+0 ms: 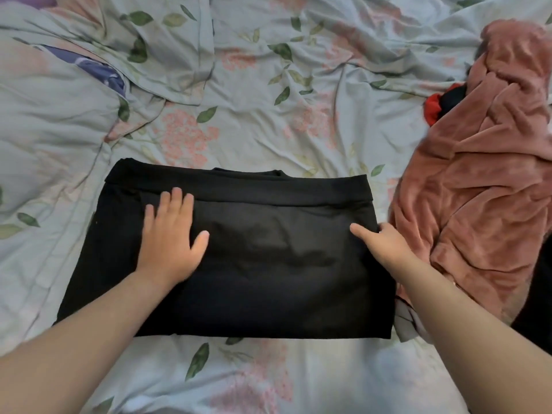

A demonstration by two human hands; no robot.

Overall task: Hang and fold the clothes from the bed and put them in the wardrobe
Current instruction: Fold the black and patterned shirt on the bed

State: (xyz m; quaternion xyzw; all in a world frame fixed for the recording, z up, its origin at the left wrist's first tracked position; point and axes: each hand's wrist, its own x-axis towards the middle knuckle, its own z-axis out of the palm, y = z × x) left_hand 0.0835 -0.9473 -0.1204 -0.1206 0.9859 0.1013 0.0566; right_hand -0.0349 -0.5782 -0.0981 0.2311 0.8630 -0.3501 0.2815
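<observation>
1. Nearest the bed's (268,380) front edge, a black garment (268,264) lies folded into a broad rectangle on the floral cover, its lower hem running parallel to that edge; the flat lay suggests a fold in progress, not a finished bundle.
2. The left hand (171,234) rests palm-down on the garment's left half, fingers (176,198) straight and spread, apparently pinning the cloth so it cannot slide.
3. The right hand (385,243) sits at the garment's right side, thumb lying on top of the cloth and the other fingers tucked out of sight at or under the hem; it appears to pinch the edge, probably ready to carry that side over.
4. A folded band of the same cloth crosses the garment's far edge, with a small ridge showing behind it.
5. Toward the bed's right edge, a heap of pink fleece (478,186) lies just beside the garment, close enough to crowd the right hand's working room.
6. A red and black item (439,106) peeks from under the fleece, farther back.
7. A blue patterned cloth (98,73) shows among rumpled bedding near the far left corner. No wardrobe is visible.
</observation>
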